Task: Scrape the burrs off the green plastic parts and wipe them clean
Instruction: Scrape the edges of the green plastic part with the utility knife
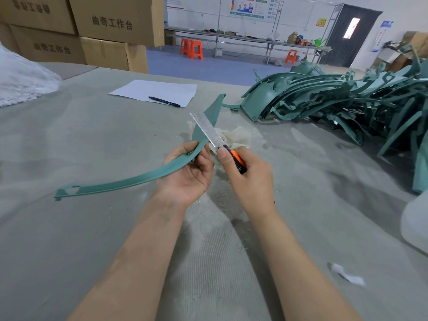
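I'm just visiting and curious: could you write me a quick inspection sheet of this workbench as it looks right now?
Surface: grey fabric-covered table, dusty, with loose fibres.
Job's things: long curved green plastic strip held up; extended-blade utility knife with orange-black handle laid against it; crumpled cream rag behind; heap of green plastic parts at right.
Clutter: white paper sheet with black pen; white scrap.
Hands: left hand grips the strip; right hand grips the knife.
Cables: nothing seen.
Surroundings: stacked cardboard boxes, orange plastic stools, far workbench.
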The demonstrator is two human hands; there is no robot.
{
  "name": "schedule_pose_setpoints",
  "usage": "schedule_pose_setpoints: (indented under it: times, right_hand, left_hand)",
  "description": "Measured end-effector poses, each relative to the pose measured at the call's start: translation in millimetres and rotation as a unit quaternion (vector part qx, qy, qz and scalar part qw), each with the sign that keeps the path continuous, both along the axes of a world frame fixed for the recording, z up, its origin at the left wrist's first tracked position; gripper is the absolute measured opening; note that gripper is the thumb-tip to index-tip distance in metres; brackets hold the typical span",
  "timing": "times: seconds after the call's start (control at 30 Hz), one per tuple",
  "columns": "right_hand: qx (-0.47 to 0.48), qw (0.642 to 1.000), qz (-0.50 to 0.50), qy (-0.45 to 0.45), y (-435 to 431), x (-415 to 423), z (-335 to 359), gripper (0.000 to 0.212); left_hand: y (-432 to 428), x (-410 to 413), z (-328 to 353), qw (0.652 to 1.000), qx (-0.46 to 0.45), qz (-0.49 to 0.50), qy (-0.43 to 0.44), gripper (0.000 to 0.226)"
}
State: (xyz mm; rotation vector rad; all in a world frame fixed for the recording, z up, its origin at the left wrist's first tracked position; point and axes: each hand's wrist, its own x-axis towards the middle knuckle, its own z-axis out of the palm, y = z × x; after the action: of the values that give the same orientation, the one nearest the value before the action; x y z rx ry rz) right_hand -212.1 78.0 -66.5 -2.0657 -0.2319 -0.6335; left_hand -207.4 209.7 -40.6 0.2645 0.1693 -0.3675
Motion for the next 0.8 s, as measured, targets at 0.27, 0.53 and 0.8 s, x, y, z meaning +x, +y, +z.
schedule_pose_setpoints:
  times: [0.27, 0.53, 0.8]
  right_hand:
    - [-0.007, 1.000, 0.012, 0.000, 0.0, 0.9, -1.0, 0.051]
    - [-0.102, 0.993, 0.043, -0.027, 12.3, -1.7, -7.8, 0.043]
    - [-0.019, 0.999, -0.045, -0.006, -3.0, 5.6, -2.4, 0.051]
  left_hand:
    - [0.7, -0.3, -1.8, 1.000, -0.007, 0.002, -0.003, 0.013]
    - [4.7, 3.3, -2.8, 0.996, 0.010, 0.083, 0.013, 0.024]
    - [5.4, 5.6, -1.8, 0.999, 0.045, 0.030, -0.003, 0.009]
